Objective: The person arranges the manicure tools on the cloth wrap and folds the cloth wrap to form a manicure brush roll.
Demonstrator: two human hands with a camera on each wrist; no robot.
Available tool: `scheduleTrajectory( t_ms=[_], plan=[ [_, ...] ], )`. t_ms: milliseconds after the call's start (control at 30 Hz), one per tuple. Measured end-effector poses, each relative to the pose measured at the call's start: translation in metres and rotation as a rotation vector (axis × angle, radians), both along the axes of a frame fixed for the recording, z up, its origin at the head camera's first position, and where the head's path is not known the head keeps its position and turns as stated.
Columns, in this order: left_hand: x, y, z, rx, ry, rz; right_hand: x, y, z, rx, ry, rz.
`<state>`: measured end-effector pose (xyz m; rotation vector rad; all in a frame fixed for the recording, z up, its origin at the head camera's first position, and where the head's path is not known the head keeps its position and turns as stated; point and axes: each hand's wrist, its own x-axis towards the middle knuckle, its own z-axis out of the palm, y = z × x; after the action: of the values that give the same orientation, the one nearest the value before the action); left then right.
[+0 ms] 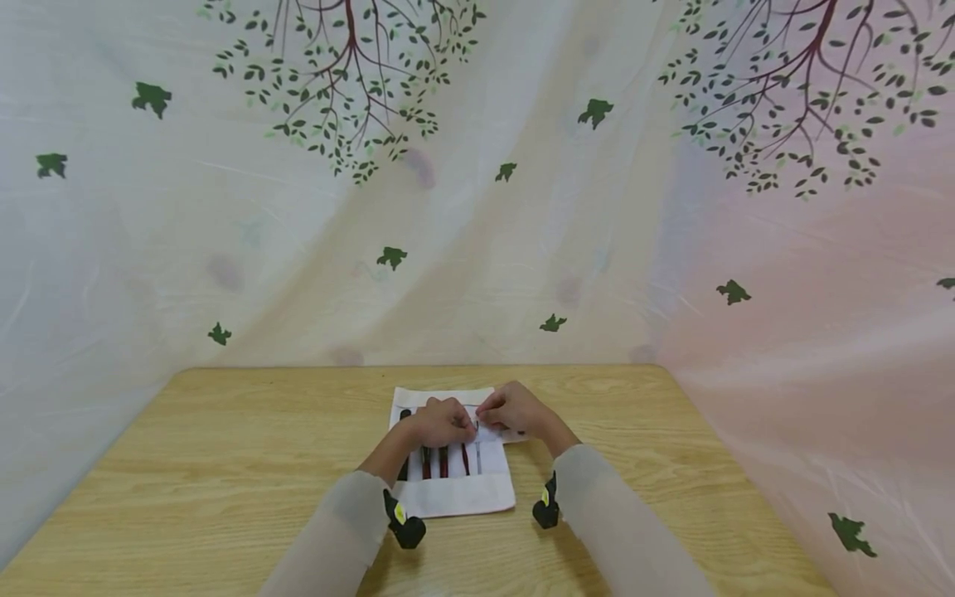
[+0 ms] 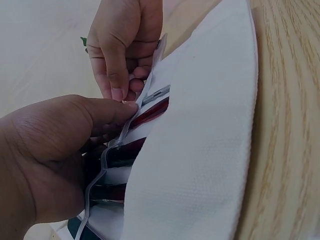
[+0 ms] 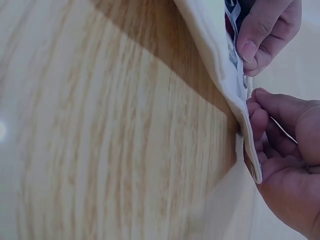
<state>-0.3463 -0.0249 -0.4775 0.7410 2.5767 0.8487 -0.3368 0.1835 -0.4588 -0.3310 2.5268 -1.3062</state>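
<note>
A white cloth roll-up case (image 1: 457, 497) lies unfolded on the table, a row of slim tools in its pocket. Among them are a dark red-handled tool (image 2: 150, 114) and a thin silver tool (image 2: 156, 95). My left hand (image 1: 445, 421) lies over the row; its thumb and finger pinch the clear pocket strip (image 2: 104, 159) beside the silver tool. Just right of it, my right hand (image 1: 515, 408) pinches with thumb and curled fingers at the silver tool's upper end. The pinched tip is mostly hidden by the fingers.
The case rests on a light wooden table (image 1: 261, 464), toward its far edge. Its side flap (image 1: 515, 436) extends under the right hand. Behind the table hangs a pale curtain (image 1: 462, 307) printed with leaves and branches. Each sleeve cuff carries a small black camera (image 1: 409, 531).
</note>
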Motion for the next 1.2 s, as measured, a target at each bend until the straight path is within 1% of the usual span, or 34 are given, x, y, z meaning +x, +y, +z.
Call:
scheduleTrajectory(
  t_ms=[67, 200, 333, 467, 600, 667, 733, 867, 933, 1000, 1100, 1200],
  plan=[
    [0.003, 0.000, 0.003, 0.014, 0.000, -0.006, 0.000, 0.001, 0.001, 0.002, 0.005, -0.009],
    [0.007, -0.002, 0.009, 0.083, -0.004, -0.003, 0.001, 0.001, 0.006, -0.003, 0.013, -0.016],
    [0.007, -0.004, 0.009, 0.156, 0.000, 0.008, 0.004, 0.001, 0.010, 0.001, 0.040, 0.005],
    [0.004, -0.008, 0.008, 0.200, 0.048, 0.023, 0.009, 0.002, 0.015, 0.034, 0.088, 0.040],
    [0.001, -0.016, 0.009, 0.232, 0.102, 0.072, 0.015, 0.004, 0.021, 0.087, 0.153, 0.092],
    [0.000, -0.020, 0.009, 0.236, 0.145, 0.086, 0.018, 0.004, 0.022, 0.111, 0.192, 0.126],
    [-0.002, -0.026, 0.009, 0.219, 0.202, 0.083, 0.021, 0.004, 0.023, 0.141, 0.224, 0.163],
    [-0.005, -0.037, 0.007, 0.119, 0.344, 0.066, 0.030, -0.001, 0.024, 0.207, 0.290, 0.255],
    [-0.006, -0.043, 0.007, 0.059, 0.390, 0.061, 0.037, -0.004, 0.025, 0.233, 0.325, 0.309],
    [-0.006, -0.048, 0.007, 0.009, 0.419, 0.046, 0.044, -0.008, 0.026, 0.269, 0.363, 0.358],
    [-0.006, -0.054, 0.005, -0.046, 0.457, -0.012, 0.058, -0.012, 0.025, 0.350, 0.406, 0.413],
    [-0.005, -0.059, 0.002, -0.074, 0.503, -0.084, 0.071, -0.017, 0.023, 0.475, 0.442, 0.440]
  ],
)
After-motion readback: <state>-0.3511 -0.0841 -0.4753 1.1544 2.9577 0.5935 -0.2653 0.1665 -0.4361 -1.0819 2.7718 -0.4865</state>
